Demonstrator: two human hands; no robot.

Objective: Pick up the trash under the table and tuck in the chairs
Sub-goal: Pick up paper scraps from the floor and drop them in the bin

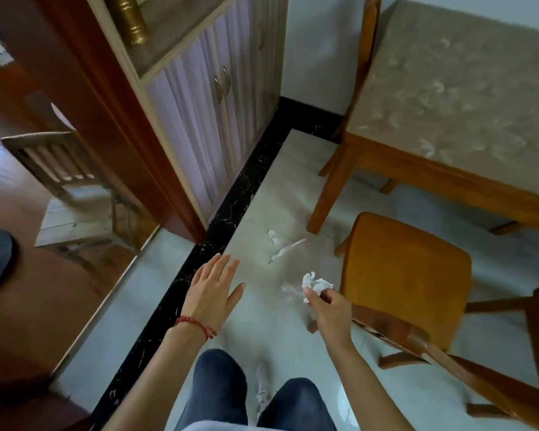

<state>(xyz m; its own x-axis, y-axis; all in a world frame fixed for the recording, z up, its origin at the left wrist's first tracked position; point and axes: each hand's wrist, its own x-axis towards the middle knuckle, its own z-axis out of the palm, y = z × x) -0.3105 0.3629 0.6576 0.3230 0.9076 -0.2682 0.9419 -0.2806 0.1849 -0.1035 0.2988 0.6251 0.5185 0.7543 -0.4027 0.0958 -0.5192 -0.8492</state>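
Right hand pinches crumpled tissue above the floor, beside chair. Left hand spread flat, holding nothing. More paper scraps on floor near bench leg.

Brightness: moderate, soft daylight, no hard shadows.
Glare: pale sheen on the floor tiles, bottom right.
Blur: the whole picture is slightly soft; cabinet doors smeared.
Distortion: wide-angle; straight edges bow and lean toward the frame borders.
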